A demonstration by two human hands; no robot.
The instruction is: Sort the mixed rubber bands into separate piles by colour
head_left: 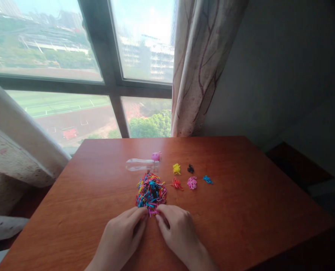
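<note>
- The tips of the left hand [122,230] and right hand [180,229] are hard to make out where they meet the near edge of the mixed pile [151,190]
- The fingers of each hand curl inward, thumb and forefinger near each other; I cannot tell whether either pair is clamped on a piece
- Pink pieces [152,212] show between the two hands, at the pile's near edge, partly covered by the fingertips
- Both forearms are cut off by the bottom edge, and the lower pieces of the pile are hidden under the upper ones
- The clear container [140,161] lies on the tabletop [226,210] just beyond the pile, its outline faint against the wood, a pinkish-purple item [156,156] by its right end
- The pile is a tangle of small, thin, looped pieces in red, blue, pink, yellow and black, too small to tell apart singly
- To its right lie single-colour heaps: yellow [176,169] and black [190,168] farther off, red [177,184], pink [192,183] and blue [208,179] nearer
</note>
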